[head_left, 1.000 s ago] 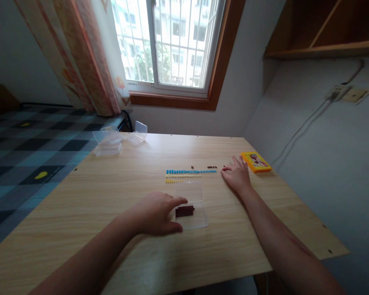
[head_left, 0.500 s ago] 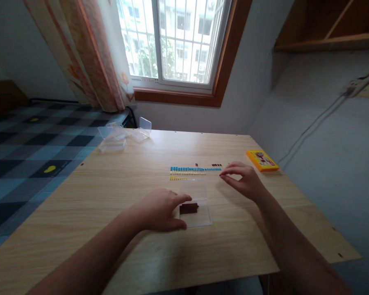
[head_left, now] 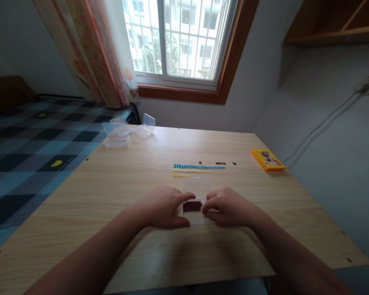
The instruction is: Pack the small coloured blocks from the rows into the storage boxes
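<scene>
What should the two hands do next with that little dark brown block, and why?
Probably press the right hand down onto the small dark brown block on the clear plastic tray: its fingertips pinch at the block's right end, while the left hand braces the left end.

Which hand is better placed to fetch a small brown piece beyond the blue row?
Right, probably: the right hand is nearer the small brown pieces at the right end of the blue row; the left hand rests on the clear tray beside the brown block.
</scene>
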